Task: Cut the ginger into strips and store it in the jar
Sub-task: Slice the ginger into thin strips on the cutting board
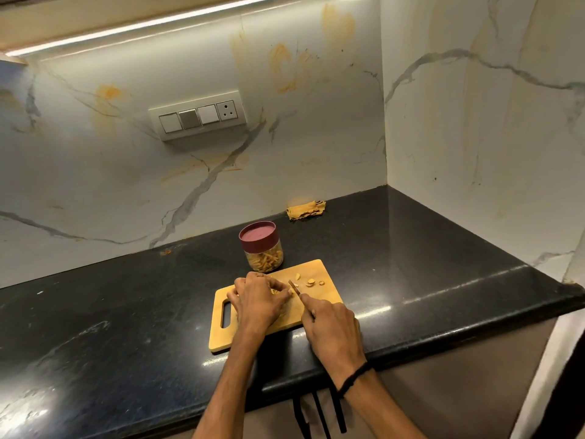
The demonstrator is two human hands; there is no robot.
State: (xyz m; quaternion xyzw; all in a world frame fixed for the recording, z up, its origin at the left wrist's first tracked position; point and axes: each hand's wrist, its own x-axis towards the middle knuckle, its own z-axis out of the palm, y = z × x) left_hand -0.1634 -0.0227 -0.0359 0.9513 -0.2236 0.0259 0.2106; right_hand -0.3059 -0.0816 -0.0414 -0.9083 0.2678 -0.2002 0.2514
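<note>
A wooden cutting board point(319, 274) lies on the black counter. My left hand point(258, 301) rests on the board with curled fingertips pinning a small piece of ginger point(274, 291). My right hand point(332, 331) grips a knife point(295, 288), its blade just right of my left fingers. Loose ginger slices point(311, 282) lie on the board's right part. Behind the board stands a clear jar point(265, 259) with a maroon lid, holding ginger strips.
A black counter point(126, 312) runs along a marble wall, which turns a corner at the right. A crumpled yellow cloth point(305, 210) lies by the back wall. A switch panel point(198, 117) is mounted above. The counter's front edge passes under my forearms.
</note>
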